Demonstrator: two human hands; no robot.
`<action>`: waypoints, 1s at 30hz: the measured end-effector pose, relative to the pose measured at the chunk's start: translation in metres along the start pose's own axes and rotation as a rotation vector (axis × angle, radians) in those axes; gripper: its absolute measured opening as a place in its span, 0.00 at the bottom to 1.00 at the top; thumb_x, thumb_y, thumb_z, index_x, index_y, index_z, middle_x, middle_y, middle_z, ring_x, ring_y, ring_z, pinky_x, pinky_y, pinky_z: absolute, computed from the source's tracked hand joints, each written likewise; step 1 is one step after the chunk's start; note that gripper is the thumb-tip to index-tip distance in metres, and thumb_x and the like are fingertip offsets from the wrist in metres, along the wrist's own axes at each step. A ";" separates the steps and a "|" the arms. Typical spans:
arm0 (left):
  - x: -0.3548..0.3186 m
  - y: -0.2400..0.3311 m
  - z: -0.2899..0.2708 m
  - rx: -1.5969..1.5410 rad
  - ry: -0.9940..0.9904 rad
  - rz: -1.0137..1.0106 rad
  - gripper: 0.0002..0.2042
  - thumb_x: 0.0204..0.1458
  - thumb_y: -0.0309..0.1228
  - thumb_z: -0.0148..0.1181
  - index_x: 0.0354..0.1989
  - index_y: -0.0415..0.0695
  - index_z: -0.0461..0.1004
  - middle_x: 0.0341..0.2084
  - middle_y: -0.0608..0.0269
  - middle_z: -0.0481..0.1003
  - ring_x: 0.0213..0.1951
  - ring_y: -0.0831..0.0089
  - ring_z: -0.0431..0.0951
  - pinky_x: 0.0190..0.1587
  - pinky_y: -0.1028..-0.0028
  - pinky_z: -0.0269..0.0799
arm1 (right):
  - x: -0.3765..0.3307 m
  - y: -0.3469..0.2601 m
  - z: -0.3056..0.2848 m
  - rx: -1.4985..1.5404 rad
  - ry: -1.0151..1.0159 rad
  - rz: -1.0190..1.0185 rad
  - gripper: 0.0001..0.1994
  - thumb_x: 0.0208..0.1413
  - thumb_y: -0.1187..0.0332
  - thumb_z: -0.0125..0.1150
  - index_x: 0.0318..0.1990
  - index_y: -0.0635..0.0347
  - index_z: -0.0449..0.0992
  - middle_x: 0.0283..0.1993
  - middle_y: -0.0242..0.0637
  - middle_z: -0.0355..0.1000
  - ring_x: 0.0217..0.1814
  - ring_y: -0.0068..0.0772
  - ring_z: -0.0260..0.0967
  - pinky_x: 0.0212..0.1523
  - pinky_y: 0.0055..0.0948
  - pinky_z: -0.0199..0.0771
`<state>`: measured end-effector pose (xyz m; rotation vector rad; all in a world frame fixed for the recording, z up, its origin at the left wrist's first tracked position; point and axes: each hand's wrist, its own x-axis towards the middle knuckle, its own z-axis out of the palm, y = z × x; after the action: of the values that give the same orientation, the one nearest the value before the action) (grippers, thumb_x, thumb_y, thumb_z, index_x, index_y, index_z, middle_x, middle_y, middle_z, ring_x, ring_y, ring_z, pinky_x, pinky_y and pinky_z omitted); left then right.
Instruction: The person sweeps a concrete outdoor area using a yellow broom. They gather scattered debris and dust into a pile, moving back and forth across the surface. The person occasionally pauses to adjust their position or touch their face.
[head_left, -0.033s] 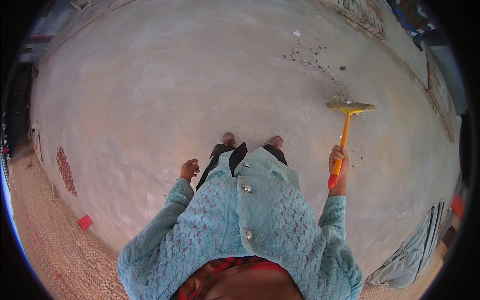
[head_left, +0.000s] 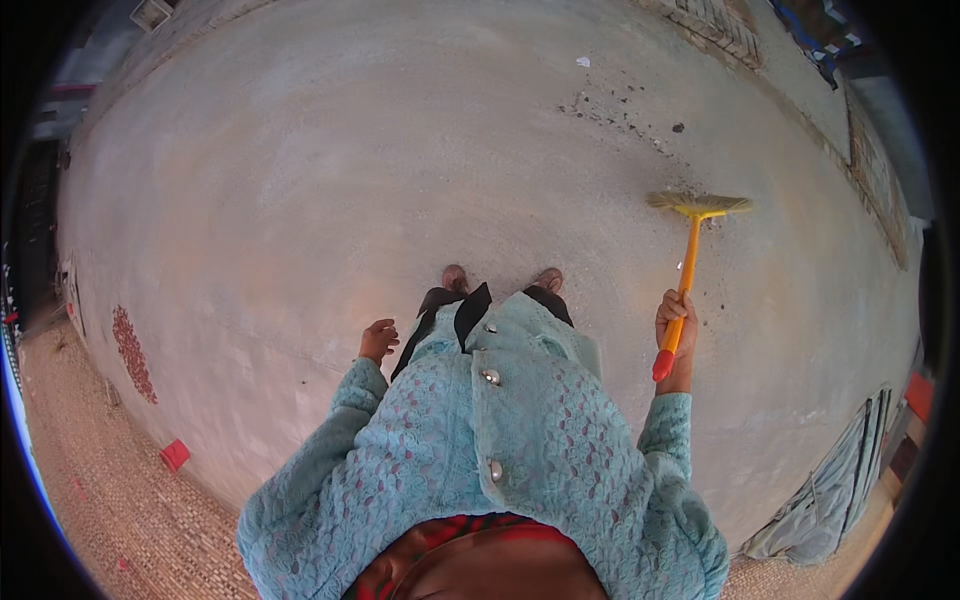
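My right hand (head_left: pixel 676 322) is wrapped round the orange handle of a broom (head_left: pixel 690 260), near its red end cap. The broom reaches away from me, its yellow head and pale bristles resting on the concrete floor (head_left: pixel 400 170). Dark crumbs of debris (head_left: pixel 640 120) lie scattered just beyond the bristles, with one larger dark lump among them and a small white scrap (head_left: pixel 583 62) at the far end. At my left side hangs my left hand (head_left: pixel 379 341), holding nothing, its fingers loosely bent and apart.
A patch of small reddish pieces (head_left: pixel 132 355) lies on the floor at the left. Near it, a red object (head_left: pixel 175 455) sits at the edge of the brick paving (head_left: pixel 110 500). A grey sheet (head_left: pixel 820 505) is bunched at the lower right. Brickwork (head_left: pixel 712 28) borders the far right.
The broom head has shifted slightly away from me and a little to the left, with its bristles fanned out more. My left hand stays as it was.
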<state>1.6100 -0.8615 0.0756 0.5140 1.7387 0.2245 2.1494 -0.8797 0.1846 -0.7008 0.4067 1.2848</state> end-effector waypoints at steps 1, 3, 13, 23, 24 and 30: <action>0.005 0.003 0.004 0.009 -0.025 -0.001 0.14 0.43 0.31 0.48 0.40 0.43 0.66 0.22 0.65 0.70 0.22 0.77 0.70 0.19 0.77 0.62 | -0.015 0.003 0.002 0.020 -0.006 -0.021 0.07 0.52 0.69 0.44 0.29 0.64 0.58 0.23 0.31 0.54 0.15 0.11 0.50 0.16 0.10 0.58; 0.012 0.000 0.005 0.018 -0.067 0.016 0.15 0.42 0.30 0.48 0.41 0.43 0.65 0.23 0.65 0.70 0.22 0.77 0.70 0.19 0.78 0.62 | -0.030 0.012 -0.002 0.089 -0.045 0.104 0.06 0.51 0.71 0.44 0.29 0.64 0.58 0.21 0.28 0.53 0.14 0.11 0.47 0.14 0.11 0.53; 0.014 0.029 0.004 0.056 -0.033 0.041 0.15 0.42 0.31 0.47 0.41 0.42 0.65 0.25 0.64 0.70 0.24 0.76 0.70 0.22 0.77 0.63 | -0.016 0.082 -0.028 0.365 -0.012 0.479 0.04 0.45 0.77 0.43 0.30 0.66 0.57 0.23 0.31 0.54 0.14 0.13 0.52 0.13 0.12 0.55; -0.005 0.001 -0.010 -0.016 0.081 0.021 0.13 0.40 0.30 0.49 0.38 0.44 0.68 0.22 0.67 0.69 0.23 0.77 0.70 0.20 0.77 0.62 | 0.001 0.047 -0.075 0.035 0.106 0.460 0.05 0.43 0.78 0.42 0.30 0.68 0.58 0.21 0.30 0.55 0.16 0.14 0.54 0.15 0.12 0.58; -0.006 -0.006 -0.011 -0.027 0.085 0.007 0.13 0.40 0.30 0.49 0.38 0.44 0.68 0.22 0.66 0.69 0.22 0.76 0.70 0.20 0.77 0.62 | -0.001 0.047 -0.059 -0.003 0.101 0.420 0.06 0.44 0.78 0.43 0.32 0.65 0.59 0.21 0.30 0.54 0.15 0.13 0.52 0.15 0.11 0.57; -0.002 -0.038 -0.006 -0.067 0.084 -0.072 0.13 0.40 0.29 0.49 0.37 0.45 0.68 0.22 0.66 0.70 0.22 0.75 0.70 0.20 0.76 0.63 | -0.029 0.064 -0.001 -0.175 0.061 0.389 0.15 0.42 0.80 0.42 0.41 0.59 0.59 0.23 0.30 0.51 0.14 0.12 0.48 0.13 0.10 0.53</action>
<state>1.5964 -0.8952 0.0624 0.3974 1.8210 0.2559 2.0806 -0.8938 0.1873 -0.8365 0.5015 1.6841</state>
